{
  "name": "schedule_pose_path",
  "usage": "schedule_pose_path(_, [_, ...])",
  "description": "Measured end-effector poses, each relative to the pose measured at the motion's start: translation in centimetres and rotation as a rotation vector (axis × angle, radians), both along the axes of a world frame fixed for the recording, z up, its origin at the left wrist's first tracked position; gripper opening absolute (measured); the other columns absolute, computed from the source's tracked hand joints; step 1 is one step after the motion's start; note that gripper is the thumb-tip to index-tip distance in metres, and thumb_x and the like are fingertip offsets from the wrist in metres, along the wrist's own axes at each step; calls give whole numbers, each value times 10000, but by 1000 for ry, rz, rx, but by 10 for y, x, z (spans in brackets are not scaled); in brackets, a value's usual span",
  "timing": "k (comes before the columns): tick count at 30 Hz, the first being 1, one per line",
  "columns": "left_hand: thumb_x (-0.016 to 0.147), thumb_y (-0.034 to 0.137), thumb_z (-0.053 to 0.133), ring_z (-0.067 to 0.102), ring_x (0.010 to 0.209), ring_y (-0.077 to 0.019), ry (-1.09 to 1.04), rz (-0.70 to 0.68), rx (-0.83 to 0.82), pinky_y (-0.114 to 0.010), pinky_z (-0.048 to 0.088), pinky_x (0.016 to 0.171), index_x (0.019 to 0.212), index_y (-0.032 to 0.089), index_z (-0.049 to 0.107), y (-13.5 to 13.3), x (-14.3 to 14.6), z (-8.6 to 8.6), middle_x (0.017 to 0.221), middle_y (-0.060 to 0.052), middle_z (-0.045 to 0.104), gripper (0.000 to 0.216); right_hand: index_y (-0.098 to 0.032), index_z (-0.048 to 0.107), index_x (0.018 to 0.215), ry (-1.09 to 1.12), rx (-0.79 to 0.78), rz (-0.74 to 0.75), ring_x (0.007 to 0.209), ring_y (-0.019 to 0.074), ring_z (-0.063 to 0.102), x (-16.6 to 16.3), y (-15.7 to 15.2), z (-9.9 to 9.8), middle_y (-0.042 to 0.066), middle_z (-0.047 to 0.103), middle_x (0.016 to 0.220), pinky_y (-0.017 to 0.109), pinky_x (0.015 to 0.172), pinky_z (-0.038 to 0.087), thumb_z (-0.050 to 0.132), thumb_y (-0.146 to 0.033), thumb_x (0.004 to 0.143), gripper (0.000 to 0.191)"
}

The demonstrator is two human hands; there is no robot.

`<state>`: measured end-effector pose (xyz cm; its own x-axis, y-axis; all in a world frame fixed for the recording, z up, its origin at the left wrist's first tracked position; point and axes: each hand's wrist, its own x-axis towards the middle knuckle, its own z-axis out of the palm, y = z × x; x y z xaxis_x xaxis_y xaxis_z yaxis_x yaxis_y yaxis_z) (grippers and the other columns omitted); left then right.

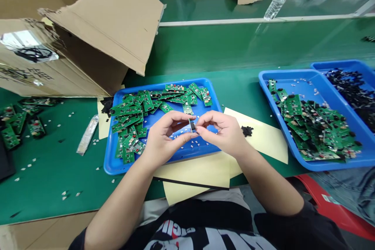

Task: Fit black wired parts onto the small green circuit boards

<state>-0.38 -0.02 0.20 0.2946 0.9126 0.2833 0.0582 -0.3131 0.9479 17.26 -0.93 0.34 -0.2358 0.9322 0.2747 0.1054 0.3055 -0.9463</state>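
Observation:
Above the middle blue tray [109,160], my left hand [164,136] grips a small circuit board [189,121], seen nearly edge-on, between thumb and fingers. A small black part [192,125] sits against the board's face. The fingertips of my right hand [222,131] are closed at that black part, pressing or pinching it; my fingers partly hide the contact. Beneath and left of my hands, many green circuit boards [148,100] lie piled in the tray, with tiny white scraps on its bottom.
A right-hand blue tray [265,76] holds a heap of boards [316,129]; another tray [336,63] beyond holds black parts. Yellow paper [269,144] carries a black pile [247,131]. An open cardboard box [117,15] stands at left, near loose boards [17,123]. A bottle [281,0] leans behind.

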Motion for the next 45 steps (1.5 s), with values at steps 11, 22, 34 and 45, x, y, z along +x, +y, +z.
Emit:
schedule_pose_path(11, [843,238,597,674,920,-158,40,4,31,-245,571,786,1132,185,591,-7,8,-3,1079,-94,678,294,-200,595,774,-194,337,-173,627,121,589,-6,-1,-3,-2,634,695,257,606,497,526,-174,841,99])
schedule_pose_path(22, [819,178,579,709,728,-142,470,227,439,-232,585,717,1002,197,698,-3,8,-8,928,-30,748,219,-173,602,778,-476,636,-244,637,154,589,-8,2,-13,52,649,693,288,611,487,495,-132,881,154])
schedule_pose_path(34, [760,243,649,581,513,-79,106,395,112,-173,500,481,911,155,712,-5,8,5,661,-7,682,186,-207,540,975,52,88,-430,705,140,624,11,22,-14,50,621,929,281,620,527,588,-280,816,181])
schedule_pose_path(45, [714,339,673,670,698,-150,-24,351,-5,-241,554,630,909,157,698,6,8,-5,814,-53,722,267,-224,431,1152,296,-268,86,569,106,553,-11,18,-9,-84,537,622,265,599,503,643,-272,760,447])
